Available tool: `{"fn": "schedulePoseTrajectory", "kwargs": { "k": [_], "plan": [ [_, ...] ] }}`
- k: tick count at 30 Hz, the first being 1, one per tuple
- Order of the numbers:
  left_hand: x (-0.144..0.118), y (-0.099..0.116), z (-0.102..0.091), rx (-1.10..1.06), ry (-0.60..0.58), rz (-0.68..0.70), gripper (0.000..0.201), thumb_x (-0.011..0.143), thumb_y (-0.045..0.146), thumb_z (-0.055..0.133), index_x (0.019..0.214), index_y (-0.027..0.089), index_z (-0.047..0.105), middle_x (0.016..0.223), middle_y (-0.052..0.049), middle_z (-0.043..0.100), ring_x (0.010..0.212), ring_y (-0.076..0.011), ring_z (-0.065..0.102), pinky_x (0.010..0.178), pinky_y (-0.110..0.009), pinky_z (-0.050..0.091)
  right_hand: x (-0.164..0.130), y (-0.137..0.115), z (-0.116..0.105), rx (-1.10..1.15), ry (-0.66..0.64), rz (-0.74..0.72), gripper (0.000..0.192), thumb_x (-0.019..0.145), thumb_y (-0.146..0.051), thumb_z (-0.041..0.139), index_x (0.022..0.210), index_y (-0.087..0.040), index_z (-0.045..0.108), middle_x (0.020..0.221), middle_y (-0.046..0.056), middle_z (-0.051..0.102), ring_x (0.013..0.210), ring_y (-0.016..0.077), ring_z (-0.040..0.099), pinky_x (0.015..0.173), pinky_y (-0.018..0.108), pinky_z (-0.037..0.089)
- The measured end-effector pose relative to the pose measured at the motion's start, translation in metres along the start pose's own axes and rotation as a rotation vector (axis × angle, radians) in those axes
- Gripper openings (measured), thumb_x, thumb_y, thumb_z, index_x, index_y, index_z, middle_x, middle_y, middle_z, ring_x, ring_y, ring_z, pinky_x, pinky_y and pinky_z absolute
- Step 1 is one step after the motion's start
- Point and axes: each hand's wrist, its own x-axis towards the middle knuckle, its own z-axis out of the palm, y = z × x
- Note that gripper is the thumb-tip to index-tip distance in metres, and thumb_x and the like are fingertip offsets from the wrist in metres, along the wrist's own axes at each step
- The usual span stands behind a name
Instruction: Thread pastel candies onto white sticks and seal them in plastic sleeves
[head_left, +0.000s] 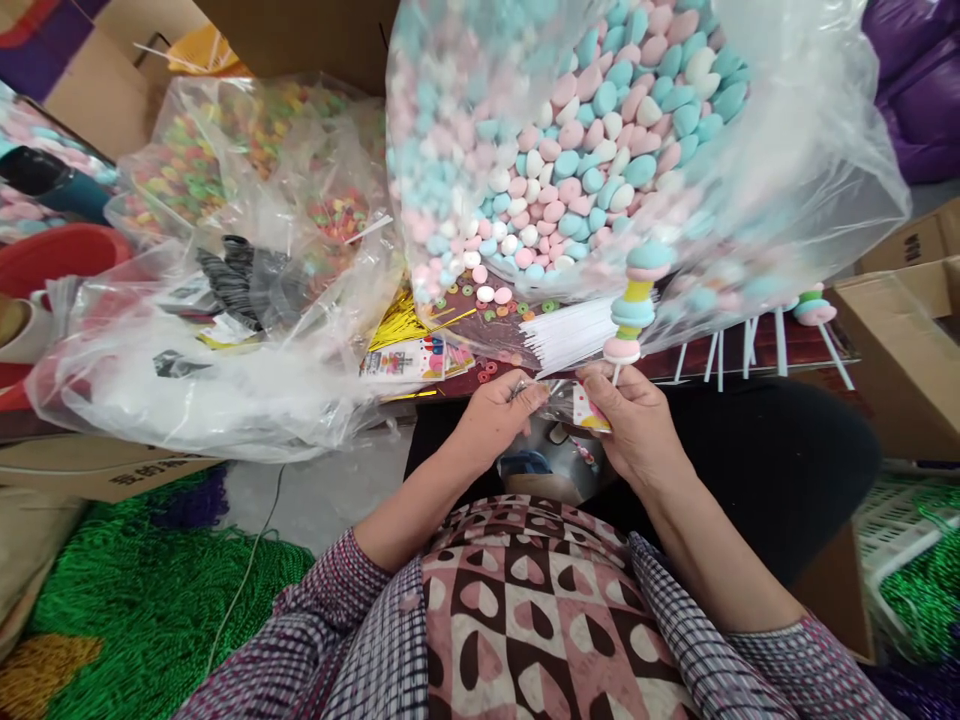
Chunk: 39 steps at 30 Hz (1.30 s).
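Note:
My right hand (636,420) is closed on the lower end of a candy stick (635,312). Pastel blue, pink and yellow pieces are stacked on that stick, which stands nearly upright above my thumb. A small printed card (589,408) shows beside the same fingers. My left hand (496,418) is closed, thumb against fingers, on the edge of a small clear plastic bag (557,402) stretched between both hands. Just beyond my hands lie a bundle of white sticks (566,333), more printed cards (403,362) and gold ties (399,318).
A large clear sack of egg-shaped candies (577,150) fills the table's back. Bags of ring-shaped pieces (225,150) and black-and-clear packaging (240,285) lie left. Finished candy sticks (814,305) overhang the right edge, near cardboard boxes (900,350). Green strands (157,590) cover the floor left.

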Motion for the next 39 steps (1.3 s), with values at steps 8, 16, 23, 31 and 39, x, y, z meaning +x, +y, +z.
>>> {"fn": "schedulePoseTrajectory", "kwargs": {
  "k": [8, 16, 23, 31, 39],
  "plan": [
    [0.002, -0.001, 0.002, -0.208, 0.044, 0.023, 0.043, 0.079, 0.058, 0.064, 0.067, 0.02, 0.048, 0.043, 0.011, 0.033, 0.039, -0.0053, 0.032, 0.05, -0.023, 0.037, -0.004, -0.001, -0.001, -0.04, -0.042, 0.012, 0.032, 0.06, -0.029, 0.087, 0.088, -0.021, 0.073, 0.062, -0.004, 0.06, 0.043, 0.0029, 0.03, 0.039, 0.019, 0.016],
    [-0.003, 0.005, -0.004, -0.297, -0.122, -0.092, 0.042, 0.067, 0.051, 0.078, 0.077, 0.016, 0.057, 0.051, 0.01, 0.045, 0.04, -0.0026, 0.032, 0.049, -0.022, 0.037, -0.001, -0.004, -0.003, -0.089, -0.024, 0.015, 0.037, 0.062, -0.033, 0.085, 0.095, -0.021, 0.075, 0.057, -0.006, 0.052, 0.043, 0.0035, 0.029, 0.039, 0.02, 0.018],
    [-0.002, 0.001, -0.002, -0.105, -0.098, -0.036, 0.048, 0.074, 0.062, 0.067, 0.066, 0.018, 0.048, 0.047, 0.007, 0.047, 0.042, -0.0043, 0.036, 0.047, -0.021, 0.029, -0.002, 0.0, -0.001, -0.113, -0.044, 0.021, 0.049, 0.063, -0.035, 0.084, 0.11, -0.023, 0.073, 0.06, -0.007, 0.046, 0.045, 0.0041, 0.025, 0.039, 0.02, 0.017],
    [0.0, -0.006, 0.002, -0.197, -0.015, -0.013, 0.039, 0.077, 0.054, 0.068, 0.086, 0.016, 0.065, 0.063, 0.004, 0.058, 0.053, -0.0079, 0.052, 0.061, -0.025, 0.045, -0.001, 0.002, -0.004, -0.118, -0.009, -0.031, 0.039, 0.074, -0.039, 0.077, 0.11, -0.024, 0.07, 0.062, -0.006, 0.05, 0.044, 0.0051, 0.028, 0.037, 0.02, 0.018],
    [-0.003, 0.004, 0.008, -0.209, -0.105, -0.033, 0.035, 0.069, 0.045, 0.077, 0.08, 0.017, 0.059, 0.068, 0.004, 0.059, 0.058, -0.0075, 0.053, 0.061, -0.022, 0.041, -0.004, 0.004, 0.001, -0.107, -0.116, -0.02, 0.046, 0.069, -0.032, 0.082, 0.112, -0.025, 0.07, 0.073, -0.004, 0.06, 0.061, 0.0101, 0.054, 0.054, 0.023, 0.045]
  ]
}}
